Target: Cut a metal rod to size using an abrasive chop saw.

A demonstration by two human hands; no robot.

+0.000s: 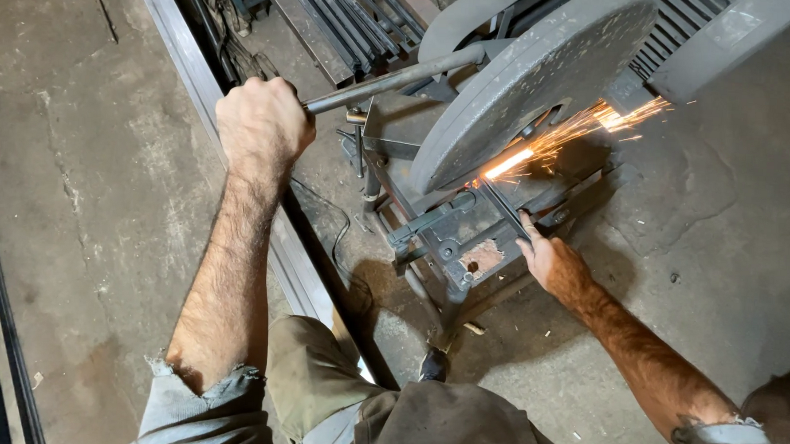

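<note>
My left hand (262,126) grips the long grey lever handle (392,80) of a chop saw, whose round grey blade guard (525,86) is lowered onto the work. Orange sparks (568,132) fly up and to the right from where the blade meets a thin dark metal bar (502,207). My right hand (550,260) rests on the near end of that bar, with fingers pressing it against the saw's dark base and vise (448,233).
A long steel rail (197,80) runs diagonally across the concrete floor (94,191) beside my left arm. Stacked metal bars (350,25) lie behind the saw. A black cable (337,237) trails on the floor. My knee (317,370) is just below the saw.
</note>
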